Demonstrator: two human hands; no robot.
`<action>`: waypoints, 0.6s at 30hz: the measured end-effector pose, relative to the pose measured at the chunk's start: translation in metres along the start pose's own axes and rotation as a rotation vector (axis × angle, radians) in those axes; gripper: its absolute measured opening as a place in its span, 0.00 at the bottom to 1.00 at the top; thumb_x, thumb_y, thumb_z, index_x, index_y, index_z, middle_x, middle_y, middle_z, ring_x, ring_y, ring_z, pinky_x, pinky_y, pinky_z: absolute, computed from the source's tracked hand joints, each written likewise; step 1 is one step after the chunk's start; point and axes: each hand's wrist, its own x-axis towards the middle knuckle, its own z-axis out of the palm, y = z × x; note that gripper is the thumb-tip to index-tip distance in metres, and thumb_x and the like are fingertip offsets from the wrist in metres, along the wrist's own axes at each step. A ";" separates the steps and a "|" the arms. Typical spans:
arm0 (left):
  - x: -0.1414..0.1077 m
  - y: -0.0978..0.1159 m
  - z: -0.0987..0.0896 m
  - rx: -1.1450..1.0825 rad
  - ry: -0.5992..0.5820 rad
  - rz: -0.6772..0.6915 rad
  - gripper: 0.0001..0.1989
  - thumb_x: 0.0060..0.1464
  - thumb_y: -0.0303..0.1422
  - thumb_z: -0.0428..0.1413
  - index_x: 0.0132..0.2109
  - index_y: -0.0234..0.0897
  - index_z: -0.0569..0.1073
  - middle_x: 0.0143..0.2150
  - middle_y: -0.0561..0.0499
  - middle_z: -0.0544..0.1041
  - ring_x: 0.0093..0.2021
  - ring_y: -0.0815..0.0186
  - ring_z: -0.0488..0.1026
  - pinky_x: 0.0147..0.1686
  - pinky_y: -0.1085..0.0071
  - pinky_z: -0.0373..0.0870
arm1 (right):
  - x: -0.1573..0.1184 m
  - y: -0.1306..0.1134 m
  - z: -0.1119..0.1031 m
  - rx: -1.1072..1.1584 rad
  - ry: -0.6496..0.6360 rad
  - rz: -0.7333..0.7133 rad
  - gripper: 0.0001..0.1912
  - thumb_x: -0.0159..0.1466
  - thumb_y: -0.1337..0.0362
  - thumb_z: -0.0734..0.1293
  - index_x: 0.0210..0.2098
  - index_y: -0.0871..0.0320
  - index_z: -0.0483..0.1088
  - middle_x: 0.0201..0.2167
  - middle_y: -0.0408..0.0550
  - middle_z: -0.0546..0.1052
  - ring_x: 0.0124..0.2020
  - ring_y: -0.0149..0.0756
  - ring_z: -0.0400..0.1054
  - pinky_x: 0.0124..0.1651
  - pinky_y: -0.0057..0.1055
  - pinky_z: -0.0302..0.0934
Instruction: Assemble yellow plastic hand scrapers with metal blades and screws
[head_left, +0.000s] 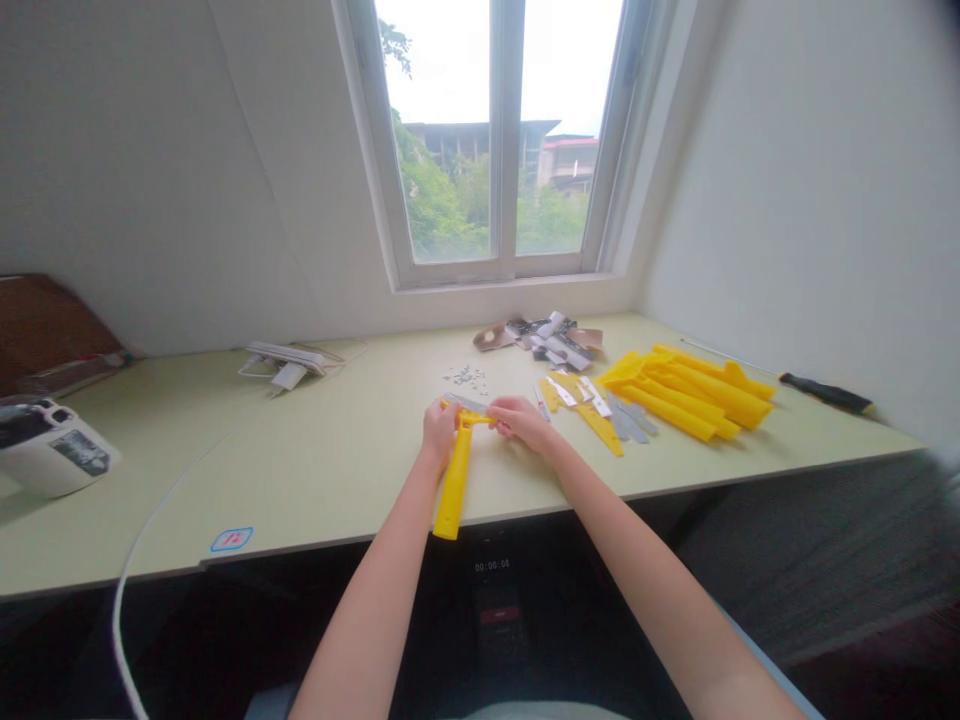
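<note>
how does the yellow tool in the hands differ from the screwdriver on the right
The yellow tool is held between the left hand and right hand, while the screwdriver lies on the table near the wall. The yellow tool has a wide head; the screwdriver has a long thin shaft. The yellow tool's handle is yellow, the screwdriver's mostly black. Both have a long handle.

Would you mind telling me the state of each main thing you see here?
Yellow tool: held in both hands
Left hand: closed on it
Right hand: closed on it
Small metal bits: scattered
Metal plates: loosely piled
Yellow handles: heaped
Screwdriver: lying unheld
Window: looks shut
</note>
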 end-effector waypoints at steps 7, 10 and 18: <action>0.002 0.003 0.000 0.024 0.099 0.012 0.04 0.39 0.29 0.52 0.24 0.35 0.62 0.18 0.58 0.63 0.18 0.74 0.60 0.21 0.76 0.58 | 0.018 0.022 -0.003 -0.071 0.175 -0.023 0.14 0.55 0.57 0.58 0.29 0.61 0.69 0.19 0.43 0.69 0.18 0.26 0.59 0.21 0.24 0.52; 0.001 0.006 -0.002 0.044 0.187 -0.010 0.05 0.40 0.31 0.52 0.24 0.36 0.61 0.17 0.59 0.61 0.17 0.74 0.60 0.20 0.75 0.57 | 0.028 0.034 -0.009 -0.272 0.362 -0.052 0.12 0.55 0.62 0.57 0.30 0.59 0.71 0.22 0.43 0.71 0.24 0.29 0.63 0.28 0.26 0.56; 0.000 0.009 -0.007 0.135 0.390 0.070 0.07 0.41 0.33 0.51 0.24 0.37 0.59 0.18 0.58 0.62 0.18 0.73 0.61 0.19 0.76 0.57 | 0.030 0.038 -0.008 -0.604 0.402 -0.150 0.13 0.53 0.70 0.57 0.32 0.58 0.72 0.31 0.47 0.75 0.32 0.33 0.65 0.38 0.29 0.56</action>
